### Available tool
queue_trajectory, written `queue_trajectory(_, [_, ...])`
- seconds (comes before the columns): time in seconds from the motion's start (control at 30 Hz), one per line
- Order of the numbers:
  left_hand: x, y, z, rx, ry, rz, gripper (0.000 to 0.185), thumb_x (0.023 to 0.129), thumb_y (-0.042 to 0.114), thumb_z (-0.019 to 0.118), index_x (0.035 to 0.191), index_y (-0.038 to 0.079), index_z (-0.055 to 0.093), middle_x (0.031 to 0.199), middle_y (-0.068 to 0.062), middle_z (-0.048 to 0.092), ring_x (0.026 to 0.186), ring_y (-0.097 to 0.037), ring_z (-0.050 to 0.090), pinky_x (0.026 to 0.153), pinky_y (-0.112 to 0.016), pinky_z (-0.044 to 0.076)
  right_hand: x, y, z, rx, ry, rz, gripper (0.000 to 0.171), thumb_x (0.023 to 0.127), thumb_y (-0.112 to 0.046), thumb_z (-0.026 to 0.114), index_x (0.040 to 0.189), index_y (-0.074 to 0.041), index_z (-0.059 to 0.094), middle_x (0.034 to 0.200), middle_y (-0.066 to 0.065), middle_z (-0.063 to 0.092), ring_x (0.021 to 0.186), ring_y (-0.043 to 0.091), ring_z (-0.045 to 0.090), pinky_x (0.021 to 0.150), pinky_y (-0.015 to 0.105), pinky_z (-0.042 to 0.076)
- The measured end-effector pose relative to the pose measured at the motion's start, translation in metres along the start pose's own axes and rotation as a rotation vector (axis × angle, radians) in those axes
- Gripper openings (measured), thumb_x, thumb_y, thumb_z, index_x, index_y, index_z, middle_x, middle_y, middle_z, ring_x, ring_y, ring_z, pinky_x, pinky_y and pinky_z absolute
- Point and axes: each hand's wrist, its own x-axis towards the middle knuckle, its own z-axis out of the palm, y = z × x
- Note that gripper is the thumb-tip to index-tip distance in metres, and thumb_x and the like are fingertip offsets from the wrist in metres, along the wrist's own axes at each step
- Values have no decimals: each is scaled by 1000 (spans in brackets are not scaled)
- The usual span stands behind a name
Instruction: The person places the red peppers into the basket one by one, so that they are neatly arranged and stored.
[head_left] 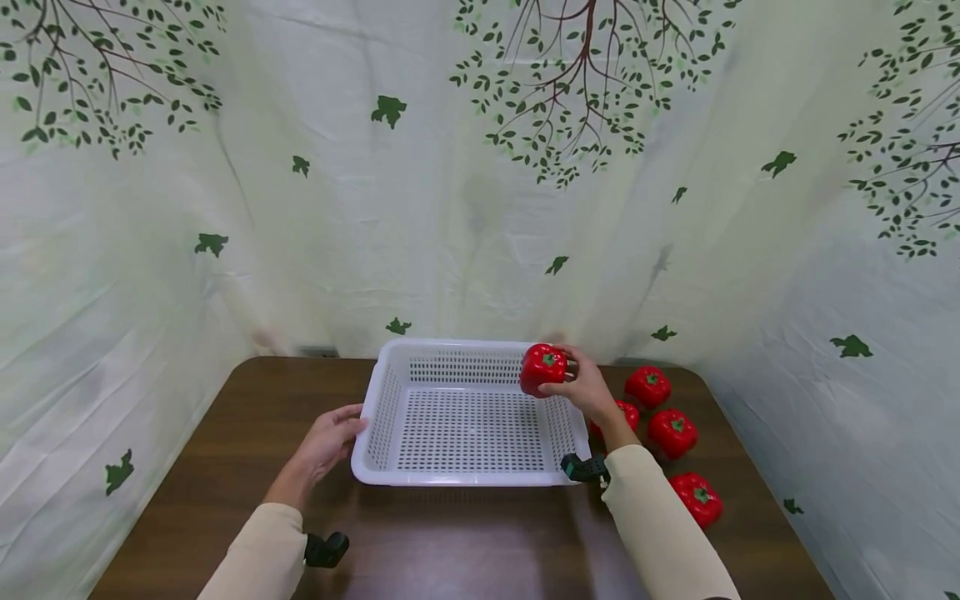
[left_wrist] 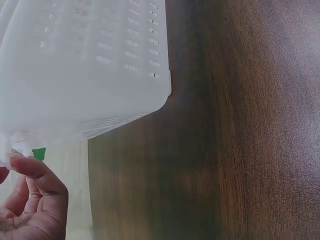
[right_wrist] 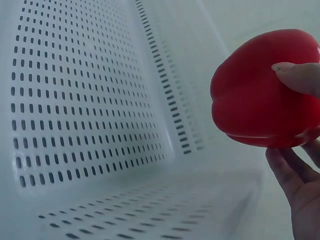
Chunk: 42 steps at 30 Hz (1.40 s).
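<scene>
No readable text, label, brand, number or sign in any view. The white basket point(head_left: 468, 417) carries only perforations, no moulded lettering visible. The red peppers point(head_left: 660, 408) are unmarked. The backdrop sheet point(head_left: 480, 167) bears a printed tree-and-leaf pattern only, no words. The brown table point(head_left: 450, 542) shows bare wood grain.

White basket point(head_left: 468, 417): smooth moulded plastic, perforated walls and floor, slight sheen. Red pepper point(head_left: 543, 368) held over its far right corner: glossy, smooth, plastic-looking skin, green stem cap. Table point(head_left: 480, 542): dark brown wood grain, semi-gloss. Backdrop point(head_left: 450, 208): thin creased sheet, matt, leaf print. Sleeves point(head_left: 660, 517): matt beige cloth.
</scene>
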Motion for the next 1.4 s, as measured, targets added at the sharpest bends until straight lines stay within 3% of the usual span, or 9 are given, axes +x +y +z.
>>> queue_trajectory(0.67, [-4, 3, -1, 43, 37, -29, 51, 100, 15, 51, 142, -9, 33, 127, -28, 54, 100, -25, 63, 85, -42, 54, 29, -9, 59, -24, -26, 22, 78, 74, -6, 82, 140, -13, 41, 140, 13, 45, 125, 37, 45, 91, 49, 51])
queue_trajectory(0.9, [-3, 3, 1, 30, 40, -46, 50, 100, 16, 52, 142, -6, 36, 128, -25, 54, 100, -25, 63, 89, -44, 52, 37, -10, 76, -40, -18, 37, 78, 71, -7, 84, 138, -14, 45, 135, 12, 50, 123, 36, 46, 90, 49, 51])
queue_trajectory(1.13, [-2, 1, 1, 25, 47, -41, 49, 99, 16, 53, 140, -7, 39, 122, -22, 58, 96, -24, 63, 84, -41, 54, 43, -16, 98, -42, -47, 57, 75, 72, -8, 84, 137, -16, 47, 135, 12, 50, 123, 36, 46, 91, 50, 50])
queue_trajectory(1.4, [0, 1, 1, 6, 60, -54, 49, 98, 15, 55, 140, -6, 40, 120, -22, 60, 94, -24, 64, 81, -39, 54, 48, -12, 134, -34, -5, 43, 74, 71, -3, 83, 136, -11, 47, 136, 14, 50, 121, 36, 48, 90, 48, 52])
